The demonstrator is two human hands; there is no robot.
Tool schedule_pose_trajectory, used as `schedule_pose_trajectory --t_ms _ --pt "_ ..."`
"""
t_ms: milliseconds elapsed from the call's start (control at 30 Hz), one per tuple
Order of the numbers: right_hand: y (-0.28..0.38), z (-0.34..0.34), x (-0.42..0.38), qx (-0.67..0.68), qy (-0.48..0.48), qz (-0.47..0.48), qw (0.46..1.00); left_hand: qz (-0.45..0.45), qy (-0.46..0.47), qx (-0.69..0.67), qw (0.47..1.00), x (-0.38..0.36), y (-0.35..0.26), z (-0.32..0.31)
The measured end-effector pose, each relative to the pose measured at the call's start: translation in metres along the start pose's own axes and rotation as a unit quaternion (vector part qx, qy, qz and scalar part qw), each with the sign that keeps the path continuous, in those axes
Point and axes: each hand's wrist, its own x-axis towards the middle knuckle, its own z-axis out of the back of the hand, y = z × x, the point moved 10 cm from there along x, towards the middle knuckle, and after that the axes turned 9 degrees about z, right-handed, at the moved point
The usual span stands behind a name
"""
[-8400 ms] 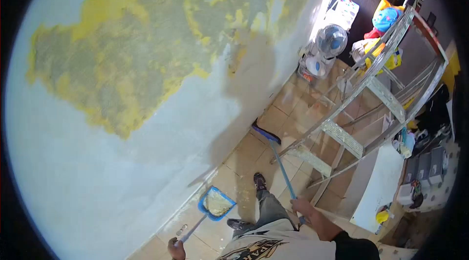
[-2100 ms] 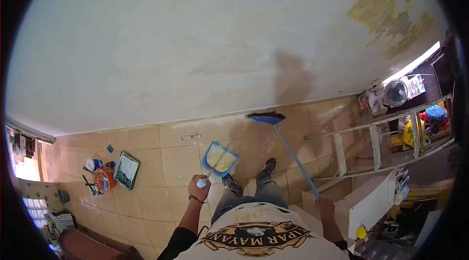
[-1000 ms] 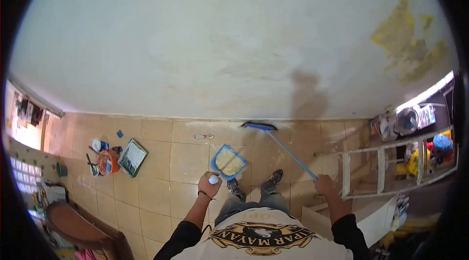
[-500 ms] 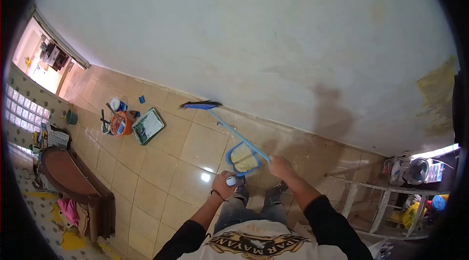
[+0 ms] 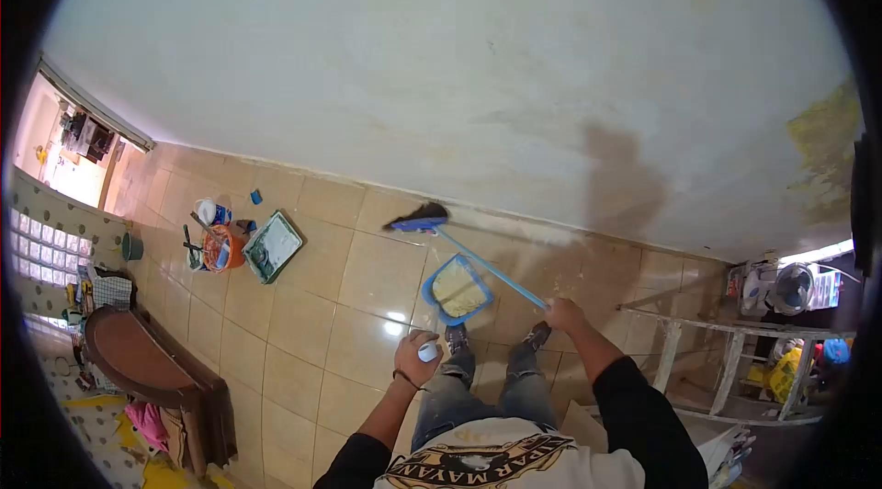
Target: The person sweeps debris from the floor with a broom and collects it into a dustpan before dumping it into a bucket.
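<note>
My right hand (image 5: 564,315) grips the end of the blue handle of a broom (image 5: 491,268). The broom's dark bristles and blue head touch or hover over the floor beside the foot of the wall. A blue dustpan (image 5: 478,304) with pale debris in it lies in front of my feet. My left hand (image 5: 418,357) is closed round a small white cylindrical object (image 5: 427,352), perhaps the top of the dustpan's handle; the link between them cannot be made out.
At the left stand an orange bucket (image 5: 230,257) with tools, a paint tray (image 5: 275,247) and a brown wooden furniture piece (image 5: 165,360). A ladder (image 5: 729,369) and a fan (image 5: 794,288) are at the right. The wall (image 5: 441,75) rises ahead.
The broom head has moved to the right and nearer the dustpan. My right hand has shifted right with the handle. The view has shifted slightly.
</note>
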Motion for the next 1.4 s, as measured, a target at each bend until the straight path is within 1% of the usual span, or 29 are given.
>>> schedule_pose_trajectory --t_ms 33,100,167,200,233,267,333,433,467,500,533,600,633,700,733,833,900,967,1000,1033,1067,1100,1133,1167,1200,1267,1333,1367,1400 --pt "-0.016 0.007 -0.028 0.004 0.013 -0.049 0.999 0.007 0.011 0.002 1.0 -0.002 0.005 -0.003" --pt "-0.076 -0.021 -0.039 -0.052 0.013 -0.047 0.997 -0.017 -0.004 -0.004 1.0 0.0 -0.004 0.0" --pt "-0.115 -0.022 -0.075 0.003 -0.011 -0.089 0.996 0.015 0.013 -0.003 1.0 0.004 -0.003 -0.002" --pt "-0.134 -0.025 -0.093 0.011 -0.007 -0.115 0.993 0.0 -0.001 0.002 1.0 0.005 -0.009 0.0" --pt "-0.148 -0.03 -0.109 0.02 -0.003 -0.142 0.99 -0.007 0.004 0.002 1.0 0.007 -0.012 -0.002" --pt "-0.146 -0.026 -0.128 0.026 -0.006 -0.148 0.989 -0.006 0.005 0.006 1.0 0.008 -0.011 -0.003" --pt "-0.131 -0.006 -0.166 0.007 -0.053 -0.123 0.991 0.008 0.02 0.004 1.0 0.012 -0.005 -0.009" --pt "-0.124 -0.008 -0.196 0.03 -0.041 -0.134 0.99 0.0 0.015 -0.003 1.0 0.015 -0.008 -0.009" --pt "-0.123 -0.012 -0.195 0.037 -0.042 -0.14 0.989 -0.006 0.023 0.015 1.0 0.016 -0.011 -0.01" --pt "-0.116 -0.01 -0.187 0.029 -0.069 -0.118 0.99 -0.012 0.032 0.017 0.999 0.017 -0.012 -0.012" --pt "-0.109 -0.005 -0.178 0.019 -0.098 -0.097 0.99 0.001 0.037 0.014 0.999 0.018 -0.009 -0.014" --pt "-0.11 -0.005 -0.15 -0.003 -0.054 -0.142 0.988 0.018 0.032 0.004 0.999 0.019 -0.01 -0.016" --pt "-0.122 -0.005 -0.145 0.004 -0.054 -0.149 0.987 0.012 0.041 0.006 0.999 0.018 -0.013 -0.018" --pt "-0.142 -0.006 -0.138 -0.035 -0.026 -0.147 0.988 0.01 0.032 0.017 0.999 0.02 -0.016 -0.015" --pt "-0.152 -0.007 -0.144 -0.03 -0.027 -0.149 0.988 0.007 0.043 0.016 0.999 0.021 -0.014 -0.018" --pt "-0.171 -0.002 -0.173 -0.026 -0.056 -0.145 0.987 0.018 0.036 0.003 0.999 0.02 -0.009 -0.019" --pt "-0.173 -0.003 -0.199 -0.03 -0.087 -0.159 0.983 0.005 0.038 0.007 0.999 0.02 -0.013 -0.019" --pt "-0.162 0.002 -0.237 -0.02 -0.081 -0.189 0.978 -0.007 0.037 0.009 0.999 0.022 -0.013 -0.019" --pt "-0.161 0.0 -0.259 0.008 -0.098 -0.206 0.974 0.007 0.04 0.007 0.999 0.023 -0.008 -0.019" --pt "-0.164 -0.006 -0.278 0.037 -0.116 -0.224 0.967 0.021 0.044 0.004 0.999 0.025 -0.003 -0.02" --pt "-0.17 -0.022 -0.29 0.035 -0.115 -0.228 0.966 0.0 0.011 -0.03 0.999 0.027 -0.006 -0.013" --pt "-0.179 -0.036 -0.305 0.037 -0.119 -0.238 0.963 0.002 0.004 0.006 1.0 0.032 -0.01 -0.011" --pt "-0.185 -0.044 -0.311 0.041 -0.124 -0.246 0.96 0.02 0.007 -0.012 1.0 0.038 -0.011 -0.011" --pt "-0.185 -0.047 -0.309 0.041 -0.123 -0.247 0.96 0.039 0.009 -0.028 0.999 0.044 -0.013 -0.01" --pt "-0.187 -0.047 -0.307 0.058 -0.14 -0.254 0.955 0.038 0.009 -0.028 0.999 0.05 -0.021 -0.009" --pt "-0.19 -0.05 -0.289 0.077 -0.16 -0.26 0.949 0.028 0.025 0.03 0.999 0.063 -0.038 -0.012" --pt "-0.207 -0.07 -0.255 0.141 -0.157 -0.311 0.927 0.027 0.03 0.023 0.999 0.073 -0.042 -0.017" --pt "-0.201 -0.078 -0.226 0.104 -0.114 -0.276 0.949 0.029 0.034 0.016 0.999 0.077 -0.04 -0.02" --pt "-0.189 -0.087 -0.202 0.068 -0.07 -0.238 0.966 0.006 0.032 0.018 0.999 0.08 -0.038 -0.025"
